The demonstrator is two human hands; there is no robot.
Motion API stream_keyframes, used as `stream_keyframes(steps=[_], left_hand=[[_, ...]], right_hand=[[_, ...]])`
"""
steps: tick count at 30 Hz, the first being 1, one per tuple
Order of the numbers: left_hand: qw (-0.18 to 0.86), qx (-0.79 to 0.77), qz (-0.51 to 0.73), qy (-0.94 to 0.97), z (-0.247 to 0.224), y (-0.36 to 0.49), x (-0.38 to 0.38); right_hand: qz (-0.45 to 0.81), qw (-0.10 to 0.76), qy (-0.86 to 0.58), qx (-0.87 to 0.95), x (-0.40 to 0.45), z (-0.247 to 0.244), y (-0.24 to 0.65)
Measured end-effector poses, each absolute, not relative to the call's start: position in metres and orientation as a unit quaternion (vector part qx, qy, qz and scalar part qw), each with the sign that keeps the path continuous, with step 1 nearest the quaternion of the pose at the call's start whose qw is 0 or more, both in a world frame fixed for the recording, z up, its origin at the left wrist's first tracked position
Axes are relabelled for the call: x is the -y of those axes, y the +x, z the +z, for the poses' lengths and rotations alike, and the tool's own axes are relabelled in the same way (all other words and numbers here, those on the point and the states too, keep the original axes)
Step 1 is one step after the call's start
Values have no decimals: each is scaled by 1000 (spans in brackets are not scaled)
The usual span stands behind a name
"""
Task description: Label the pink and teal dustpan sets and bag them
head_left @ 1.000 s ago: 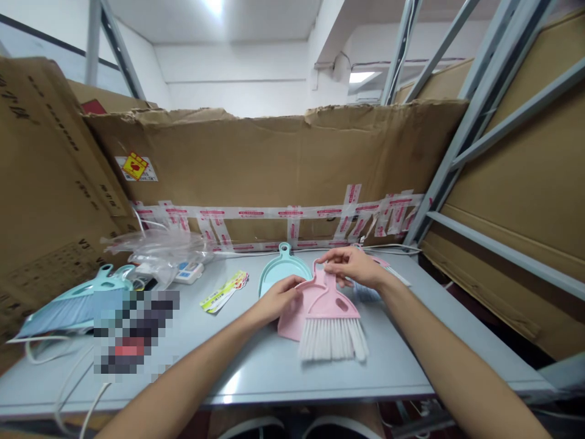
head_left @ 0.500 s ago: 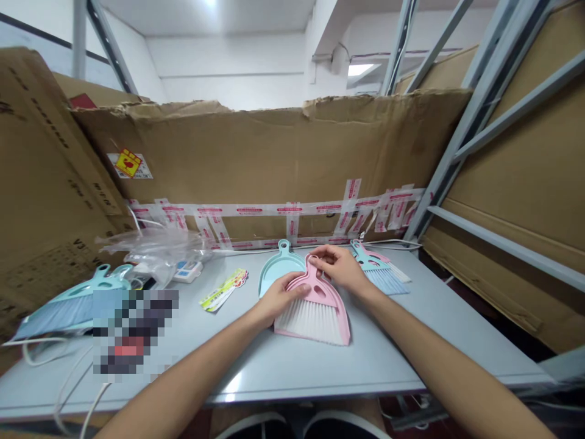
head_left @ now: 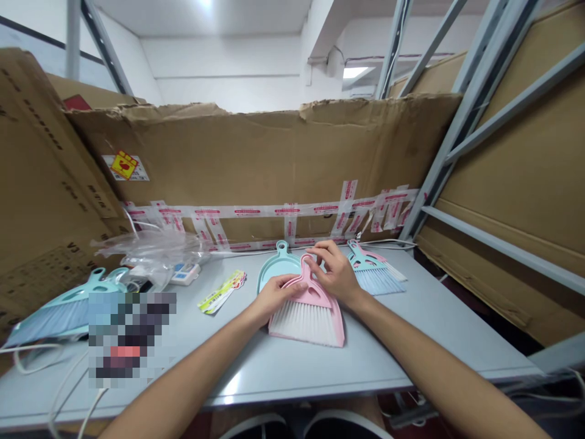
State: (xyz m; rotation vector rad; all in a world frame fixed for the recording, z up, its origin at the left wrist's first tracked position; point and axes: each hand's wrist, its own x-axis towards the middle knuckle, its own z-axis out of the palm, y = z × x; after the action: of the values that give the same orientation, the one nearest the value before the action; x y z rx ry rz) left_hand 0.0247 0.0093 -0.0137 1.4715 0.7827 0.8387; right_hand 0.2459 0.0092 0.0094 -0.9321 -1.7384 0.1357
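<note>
A pink brush (head_left: pixel 315 296) with white bristles lies over a pink dustpan (head_left: pixel 338 326) near the middle of the table. My left hand (head_left: pixel 278 296) grips the set at its left side, thumb on top of the brush. At the top, my right hand (head_left: pixel 333 268) has its fingers closed round the pink handle. Partly hidden behind my left hand is a light blue dustpan (head_left: pixel 278 265), lying flat with its handle pointing away. To the right of my right hand, a blue-bristled brush (head_left: pixel 379 280) rests beside a pink one with white bristles.
At the left lie another blue brush set (head_left: pixel 59 311), a clear plastic bag (head_left: pixel 155 247), a white box (head_left: pixel 185 274), cables and a blurred patch. Coloured labels (head_left: pixel 222 292) are left of my left hand. Cardboard (head_left: pixel 256 152) walls the table's back; metal shelving (head_left: pixel 439 164) stands right.
The whole view has shifted slightly. My right fingers are bent a little differently at the pink handle; both hands remain on the pink set.
</note>
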Motion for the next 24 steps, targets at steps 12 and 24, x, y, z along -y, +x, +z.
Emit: stream_keyframes(steps=[12, 24], left_hand=[[534, -355, 455, 619, 2, 4, -29], [488, -362, 433, 666, 10, -2, -31]], right_hand=[[378, 462, -391, 700, -20, -8, 234], [417, 468, -383, 679, -12, -10, 225]])
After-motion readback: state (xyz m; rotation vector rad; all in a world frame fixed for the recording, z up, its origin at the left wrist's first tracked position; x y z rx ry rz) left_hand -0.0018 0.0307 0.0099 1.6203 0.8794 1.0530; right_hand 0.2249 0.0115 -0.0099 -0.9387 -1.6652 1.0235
